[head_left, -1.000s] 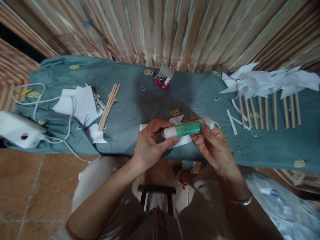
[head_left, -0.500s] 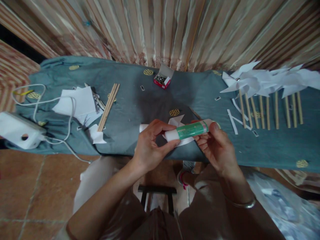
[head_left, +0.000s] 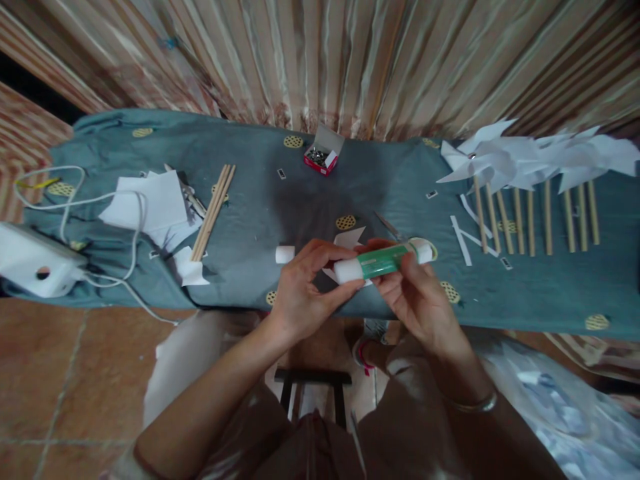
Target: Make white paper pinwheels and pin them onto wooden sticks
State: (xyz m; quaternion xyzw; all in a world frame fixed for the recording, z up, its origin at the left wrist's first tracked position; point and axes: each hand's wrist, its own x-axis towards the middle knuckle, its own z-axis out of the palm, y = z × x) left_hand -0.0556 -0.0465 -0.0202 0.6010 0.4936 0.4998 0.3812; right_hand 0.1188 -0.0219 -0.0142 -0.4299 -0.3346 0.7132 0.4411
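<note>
Past loose sticks (head_left: 213, 217) and a short white cylinder (head_left: 285, 254) on the surface (head_left: 245, 267), my left hand (head_left: 305, 283) pinches the left white end of a green tube (head_left: 384, 262), held above what looks like folded paper (head_left: 350, 238), and my right hand (head_left: 424, 293), fingers curled, grips its other end, pinwheels (head_left: 510, 161) farther right.

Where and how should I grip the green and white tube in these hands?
Take the tube by its green middle, probably from above: that rounded stretch lies exposed between the left hand, at one white end, and the right hand, near the other.
</note>
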